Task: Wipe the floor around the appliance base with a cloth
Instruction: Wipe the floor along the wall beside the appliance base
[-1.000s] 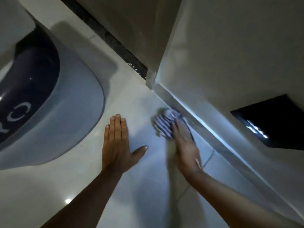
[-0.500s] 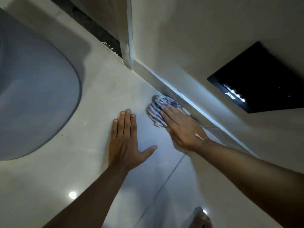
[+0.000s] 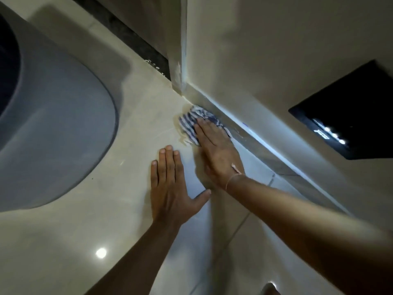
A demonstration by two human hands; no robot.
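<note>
A grey rounded appliance base fills the left of the scene on a glossy pale tiled floor, lamp glare showing on the near tiles. The left hand lies flat and spread on the tile, holding nothing, apparently as a brace. Just right of it, the right hand presses open-palmed on a blue-and-white striped cloth, pinned against the floor where it meets the skirting near a wall corner. Wiping looks under way; the next stroke would likely need steady pressure along that edge. A dark wall panel sits far right.
</note>
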